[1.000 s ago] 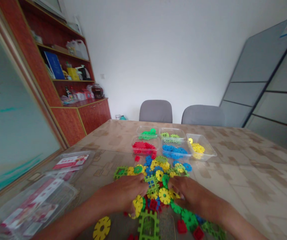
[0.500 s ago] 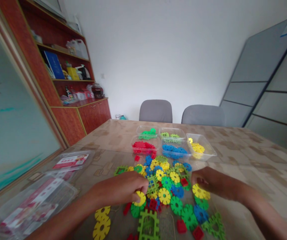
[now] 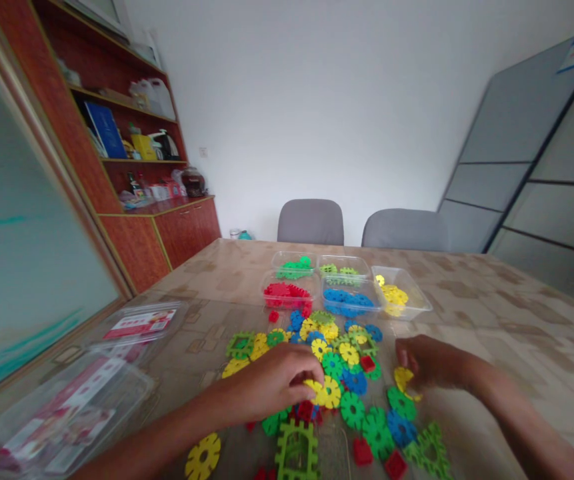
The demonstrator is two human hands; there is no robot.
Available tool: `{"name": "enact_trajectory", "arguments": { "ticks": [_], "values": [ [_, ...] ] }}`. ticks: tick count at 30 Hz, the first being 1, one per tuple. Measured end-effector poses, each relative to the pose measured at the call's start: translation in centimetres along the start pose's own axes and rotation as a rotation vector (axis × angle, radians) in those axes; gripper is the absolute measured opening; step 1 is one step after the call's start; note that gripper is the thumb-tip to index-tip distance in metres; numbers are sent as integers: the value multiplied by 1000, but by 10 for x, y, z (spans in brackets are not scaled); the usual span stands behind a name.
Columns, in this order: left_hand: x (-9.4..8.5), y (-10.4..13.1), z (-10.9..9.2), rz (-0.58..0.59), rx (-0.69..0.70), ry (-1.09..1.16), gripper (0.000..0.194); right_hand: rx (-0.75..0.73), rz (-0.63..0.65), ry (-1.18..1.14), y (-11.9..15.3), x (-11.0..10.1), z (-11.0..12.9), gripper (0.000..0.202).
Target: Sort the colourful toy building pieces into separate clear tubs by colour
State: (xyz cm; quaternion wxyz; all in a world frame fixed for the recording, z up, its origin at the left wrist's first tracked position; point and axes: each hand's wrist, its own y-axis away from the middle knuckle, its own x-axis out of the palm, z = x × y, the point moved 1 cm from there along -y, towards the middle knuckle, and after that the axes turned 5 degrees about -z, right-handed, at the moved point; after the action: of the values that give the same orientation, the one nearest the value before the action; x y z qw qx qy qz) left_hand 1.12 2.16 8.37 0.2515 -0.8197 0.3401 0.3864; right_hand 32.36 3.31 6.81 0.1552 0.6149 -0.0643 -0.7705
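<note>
our left hand (image 3: 287,373) is low over the messy heap of coloured plastic pieces (image 3: 333,365), and its fingers look pinched on a yellow plastic disc with a notched rim (image 3: 315,390). that disc seems to overlap a yellow flower-like plastic disc (image 3: 334,393) in the heap, so we had best pinch gently and not drag the two together. our right hand (image 3: 431,363) is at the right side of the heap, with its fingers bent round a second yellow notched plastic disc (image 3: 403,380). we can't tell if more hide under that hand. a round green plastic disc (image 3: 401,403) lies just beside it, nearer to us, on the brown patterned surface (image 3: 497,313), so a small lift should help us not to bump it. the discs look thin and flat, so we should hold them by the rim, thumb against fingertips. too many in one hand could slip. past the heap stands a clear plastic tub (image 3: 421,305) with yellow plastic discs (image 3: 394,297) inside; we should mind its walls if we reach that far.
</note>
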Motion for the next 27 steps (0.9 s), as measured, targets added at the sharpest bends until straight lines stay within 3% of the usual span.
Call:
{"name": "enact_trajectory", "arguments": {
  "ticks": [4, 8, 16, 20, 27],
  "values": [
    [20, -6, 1, 15, -45, 15, 26, -30, -11, -21, -2, 4, 1, 33],
    [28, -9, 4, -2, -120, -42, 13, -72, -51, -69, -2, 5, 3, 28],
    [25, -4, 4, -16, -177, 4, 26, -331, -8, -407, 3, -3, 33, 14],
    [24, -4, 4, -14, -199, 30, 23, -450, 66, -597, 6, 5, 57, 15],
    [34, -8, 16, -109, -301, 428, 18, -542, -14, -748, 8, 27, 97, 18]
  ]
}}
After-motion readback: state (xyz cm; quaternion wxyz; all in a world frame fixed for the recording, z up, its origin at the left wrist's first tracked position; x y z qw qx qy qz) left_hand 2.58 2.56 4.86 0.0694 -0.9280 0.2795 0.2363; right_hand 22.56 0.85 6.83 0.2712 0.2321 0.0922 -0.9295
